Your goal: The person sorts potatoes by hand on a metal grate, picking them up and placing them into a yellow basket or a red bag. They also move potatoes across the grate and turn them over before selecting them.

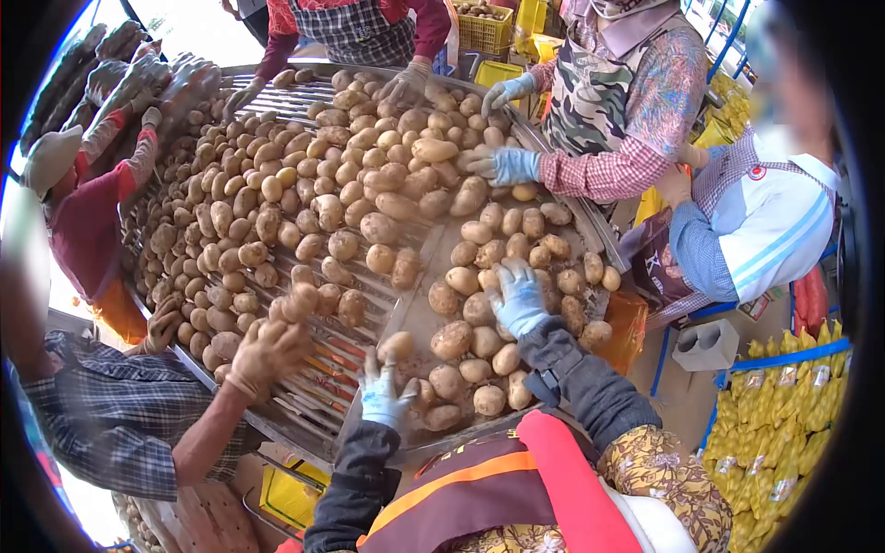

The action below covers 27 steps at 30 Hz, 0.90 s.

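Note:
My left hand (382, 392), in a light blue glove, is at the near edge of the metal sorting table with its fingers apart. A single potato (396, 347) sits just beyond its fingertips. More potatoes (446, 382) lie right beside it. My right hand (519, 300), gloved the same way, rests palm down over the potatoes on the flat metal plate (419, 318). Its fingers are stretched out, and what lies under the palm is hidden. Brown potatoes of mixed sizes surround it.
Co-workers' gloved hands reach in at the left, the far side and the right, including a blue-gloved hand (505, 166). Slatted bars (323, 378) lie left of the plate. Yellow net bags (779, 415) and a grey block (705, 347) are at the right.

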Motion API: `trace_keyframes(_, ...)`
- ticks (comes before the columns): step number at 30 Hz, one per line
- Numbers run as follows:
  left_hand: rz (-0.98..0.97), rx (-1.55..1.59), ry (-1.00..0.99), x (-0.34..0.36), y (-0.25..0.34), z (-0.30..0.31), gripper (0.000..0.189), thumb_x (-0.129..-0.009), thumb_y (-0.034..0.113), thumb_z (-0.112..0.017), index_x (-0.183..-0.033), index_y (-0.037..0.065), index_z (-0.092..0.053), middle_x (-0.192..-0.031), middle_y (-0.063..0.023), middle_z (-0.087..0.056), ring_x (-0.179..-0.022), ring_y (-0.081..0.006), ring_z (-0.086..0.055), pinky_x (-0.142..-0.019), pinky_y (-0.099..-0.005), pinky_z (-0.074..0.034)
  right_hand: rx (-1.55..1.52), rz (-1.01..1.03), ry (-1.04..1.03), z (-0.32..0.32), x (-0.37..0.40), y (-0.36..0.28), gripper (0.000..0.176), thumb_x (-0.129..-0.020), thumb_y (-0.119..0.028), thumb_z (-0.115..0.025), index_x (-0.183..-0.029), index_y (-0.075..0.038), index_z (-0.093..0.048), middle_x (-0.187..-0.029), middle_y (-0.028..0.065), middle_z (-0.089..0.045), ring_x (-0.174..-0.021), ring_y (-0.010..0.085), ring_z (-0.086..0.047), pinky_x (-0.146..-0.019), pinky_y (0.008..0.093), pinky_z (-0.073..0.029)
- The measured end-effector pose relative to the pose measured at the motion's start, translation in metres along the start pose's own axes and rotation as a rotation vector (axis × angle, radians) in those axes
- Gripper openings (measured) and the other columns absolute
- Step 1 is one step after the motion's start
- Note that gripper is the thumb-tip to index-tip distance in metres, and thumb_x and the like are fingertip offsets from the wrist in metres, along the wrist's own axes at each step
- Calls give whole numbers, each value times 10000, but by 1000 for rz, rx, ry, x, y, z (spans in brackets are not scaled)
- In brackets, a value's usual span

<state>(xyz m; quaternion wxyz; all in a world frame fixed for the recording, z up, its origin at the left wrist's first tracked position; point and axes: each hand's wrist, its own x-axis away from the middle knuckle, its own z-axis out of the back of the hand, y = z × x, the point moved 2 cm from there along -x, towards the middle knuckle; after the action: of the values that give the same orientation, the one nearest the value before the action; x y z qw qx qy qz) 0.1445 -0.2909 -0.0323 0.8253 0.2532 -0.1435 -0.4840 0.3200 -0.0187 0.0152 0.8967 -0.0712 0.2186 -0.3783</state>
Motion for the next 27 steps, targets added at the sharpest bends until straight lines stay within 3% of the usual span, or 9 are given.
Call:
trace_keyframes(3, -49, 18, -113, 16, 26, -19, 585, -881, 233, -582, -1434, 135, -419, -1446, -235, -365, -1331, -409, -376, -1128, -551, -249, 171, -30, 56, -43, -52, 39, 503, -814, -377, -674, -1195, -63, -579, -1290, 133, -514, -1261, 318, -424, -1062, 463, -350)
trace_keyframes(4, -74, 48, -79, 23, 26, -30, 534, -903, 175, -534, -1423, 123, -425, -1431, -217, -397, -1325, -400, -390, -1130, -552, -243, 199, -70, -38, -47, -72, 45, 501, -820, -405, -659, -1182, -70, -577, -1287, 132, -513, -1264, 313, -416, -1055, 470, -352)
trace_keyframes(5, -66, 78, -73, 26, 33, -29, 525, -907, 170, -529, -1418, 105, -425, -1422, -220, -410, -1323, -392, -397, -1133, -549, -240, 316, -57, 67, -62, -88, 56, 495, -835, -424, -630, -1179, -73, -576, -1261, 120, -531, -1232, 306, -449, -1040, 477, -357)
trace_keyframes(11, -31, 147, -177, 25, 37, -24, 618, -904, 252, -561, -1465, 96, -353, -1470, -248, -341, -1368, -409, -332, -1149, -553, -194, 332, -270, -233, -78, -141, 70, 501, -855, -464, -595, -1178, -82, -561, -1198, 126, -595, -1151, 304, -536, -985, 488, -403)
trace_keyframes(14, -32, 100, -157, 14, 46, -30, 774, -869, 368, -605, -1506, 92, -263, -1504, -281, -263, -1394, -441, -269, -1148, -569, -168, 184, -87, -427, -64, -124, 51, 545, -844, -516, -597, -1162, -77, -540, -1228, 138, -594, -1156, 280, -542, -915, 487, -452)
trace_keyframes(15, -39, 101, -168, 9, 43, -33, 830, -852, 406, -617, -1515, 89, -232, -1509, -295, -240, -1398, -453, -250, -1147, -575, -162, 197, -97, -501, -49, -114, 31, 597, -838, -528, -601, -1236, -90, -524, -1224, 128, -591, -1144, 276, -544, -924, 478, -441)
trace_keyframes(20, -44, 60, -175, -7, 42, -36, 850, -850, 449, -620, -1516, 90, -233, -1510, -314, -224, -1411, -447, -234, -1152, -566, -154, 158, 43, -404, -37, -33, 5, 640, -851, -432, -598, -1386, -111, -456, -1377, 134, -468, -1180, 309, -505, -988, 479, -379)
trace_keyframes(25, -110, 17, -243, 2, 42, -26, 875, -821, 439, -674, -1510, 97, -258, -1516, -310, -220, -1406, -458, -238, -1154, -555, -172, 239, 231, -435, -5, 45, 16, 657, -875, -462, -566, -1441, -162, -419, -1511, 72, -373, -1406, 336, -281, -1134, 576, -202)
trace_keyframes(27, -98, 49, -365, 7, 53, -10, 925, -774, 459, -720, -1498, 86, -281, -1508, -322, -222, -1400, -469, -241, -1155, -553, -170, 290, 215, -504, 8, 69, 27, 630, -900, -434, -536, -1452, -158, -409, -1496, 55, -409, -1412, 310, -284, -1147, 569, -174)
